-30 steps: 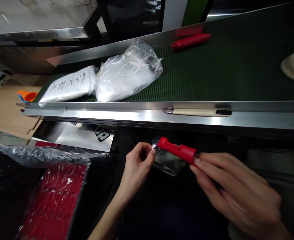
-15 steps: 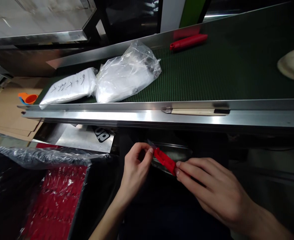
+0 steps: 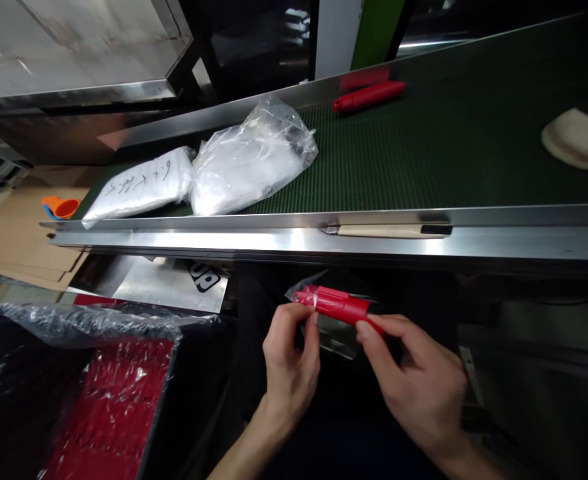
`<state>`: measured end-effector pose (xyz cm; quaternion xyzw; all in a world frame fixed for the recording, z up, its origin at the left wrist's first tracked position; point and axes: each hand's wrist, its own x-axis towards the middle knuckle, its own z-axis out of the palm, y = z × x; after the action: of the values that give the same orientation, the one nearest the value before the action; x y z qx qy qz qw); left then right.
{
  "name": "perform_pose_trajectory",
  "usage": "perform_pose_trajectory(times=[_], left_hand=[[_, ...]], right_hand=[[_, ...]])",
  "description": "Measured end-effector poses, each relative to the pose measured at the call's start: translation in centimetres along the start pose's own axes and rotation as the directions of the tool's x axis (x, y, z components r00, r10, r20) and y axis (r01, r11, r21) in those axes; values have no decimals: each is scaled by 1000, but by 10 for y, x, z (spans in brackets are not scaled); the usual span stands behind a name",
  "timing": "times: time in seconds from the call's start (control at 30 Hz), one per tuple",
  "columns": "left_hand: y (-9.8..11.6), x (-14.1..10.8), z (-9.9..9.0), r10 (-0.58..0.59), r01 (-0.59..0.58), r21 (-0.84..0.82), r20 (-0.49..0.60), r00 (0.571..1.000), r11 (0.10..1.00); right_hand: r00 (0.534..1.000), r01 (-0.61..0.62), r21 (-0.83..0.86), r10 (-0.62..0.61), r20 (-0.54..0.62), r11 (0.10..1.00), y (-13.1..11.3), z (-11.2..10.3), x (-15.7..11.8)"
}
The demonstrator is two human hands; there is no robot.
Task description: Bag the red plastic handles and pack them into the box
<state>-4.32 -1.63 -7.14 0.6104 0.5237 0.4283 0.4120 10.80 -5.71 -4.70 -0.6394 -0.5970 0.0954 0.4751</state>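
The left hand and right hand pinch 1 red plastic tube above 1 clear bag; 2 white bags and 1 more red tube lie on the green conveyor belt.

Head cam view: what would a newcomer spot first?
The bright red plastic piece, held between the left hand and right hand at bottom centre, draws the eye first. Above them, on the dark green conveyor belt, lie two white plastic-wrapped bundles and a red cylindrical piece. At lower left, a black bin holds red contents under clear plastic film.
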Motion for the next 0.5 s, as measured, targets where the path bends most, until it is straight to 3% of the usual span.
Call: perform_pose_trajectory(times=[0.1,0.2,0.37,0.43,0.5], left_hand=[[-2,-2,4,3,-3,-7,1,1000,1000],[-3,-6,7,-24,24,-26,24,999,999],[2,-11,6,-31,33,-50,53,998,998],[5,-8,2,-20,22,-39,45,999,999],[6,-2,-3,-28,29,-19,54,998,999]], right_hand=[[932,-360,202,361,29,911,3,10,-9],[901,-432,325,416,121,841,7,16,-14],[966,-253,247,229,124,935,13,10,-11],[985,-52,190,18,174,980,17,4,-5],[927,211,107,-234,293,972,20,-2,2]])
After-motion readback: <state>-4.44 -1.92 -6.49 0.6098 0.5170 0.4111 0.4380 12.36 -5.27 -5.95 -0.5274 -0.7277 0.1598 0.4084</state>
